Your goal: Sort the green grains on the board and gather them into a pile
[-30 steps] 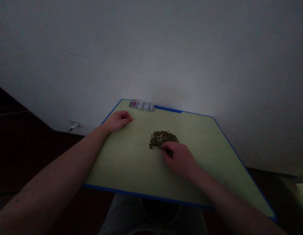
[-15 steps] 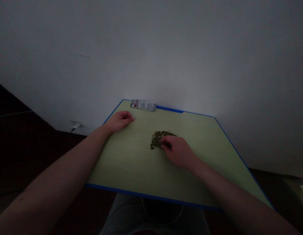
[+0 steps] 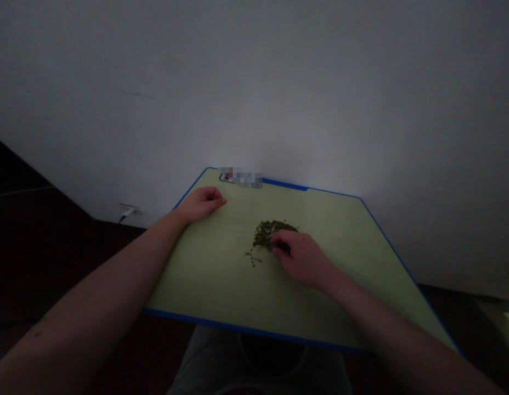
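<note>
A pile of small dark greenish-brown beans or seeds (image 3: 263, 235) is spread on the middle of a pale yellow-green tabletop (image 3: 221, 280). Several loose ones lie apart at its near left side. At the pile's right edge is my right hand (image 3: 301, 257), with its fingers bent and the fingertips close together on the beans. Whatever may be between those fingertips is hidden. My left hand (image 3: 201, 204) rests near the table's left edge with curled fingers and the thumb against them. Nothing shows in it, and it stays apart from the pile.
A phone-like flat object (image 3: 241, 178), partly blurred out, lies at the table's far edge against the pale wall (image 3: 279, 93). Blue trim (image 3: 221, 323) borders the table. A round dark container (image 3: 273, 354) sits between my legs below the near edge. A plug (image 3: 128, 210) is at the wall's left.
Several beans have come away from the pile and now lie scattered at its near left side. My right hand has shifted very slightly toward me; the left has stayed still.
</note>
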The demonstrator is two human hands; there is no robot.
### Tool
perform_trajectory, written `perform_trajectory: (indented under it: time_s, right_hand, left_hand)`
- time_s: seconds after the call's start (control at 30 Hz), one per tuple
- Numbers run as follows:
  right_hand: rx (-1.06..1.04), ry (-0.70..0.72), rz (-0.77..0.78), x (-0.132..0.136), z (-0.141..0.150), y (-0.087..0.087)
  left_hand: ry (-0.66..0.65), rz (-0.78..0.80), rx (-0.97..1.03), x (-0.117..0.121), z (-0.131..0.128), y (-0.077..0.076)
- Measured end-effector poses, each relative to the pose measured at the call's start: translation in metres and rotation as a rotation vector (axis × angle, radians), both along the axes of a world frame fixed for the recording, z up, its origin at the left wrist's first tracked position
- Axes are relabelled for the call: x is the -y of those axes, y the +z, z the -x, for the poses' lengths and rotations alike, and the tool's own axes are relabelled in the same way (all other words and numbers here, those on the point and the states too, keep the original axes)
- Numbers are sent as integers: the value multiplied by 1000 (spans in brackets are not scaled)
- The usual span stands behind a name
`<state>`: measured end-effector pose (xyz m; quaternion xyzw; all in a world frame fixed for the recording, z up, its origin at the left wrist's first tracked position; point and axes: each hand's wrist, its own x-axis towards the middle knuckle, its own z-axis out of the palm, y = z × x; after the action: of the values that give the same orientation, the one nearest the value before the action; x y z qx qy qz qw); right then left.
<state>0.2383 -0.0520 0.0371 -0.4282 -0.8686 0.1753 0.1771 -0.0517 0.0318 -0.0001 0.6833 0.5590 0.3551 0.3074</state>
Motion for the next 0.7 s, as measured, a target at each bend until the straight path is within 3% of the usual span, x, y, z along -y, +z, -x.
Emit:
perform_trajectory:
  time_s: [0.4, 0.7]
  right_hand:
    - [93, 64, -16, -18, 25, 2]
    - [178, 297, -44, -31, 52, -1]
  left_hand:
    - [2, -2, 5, 1, 0, 1]
    - [19, -21, 2, 0, 1, -2]
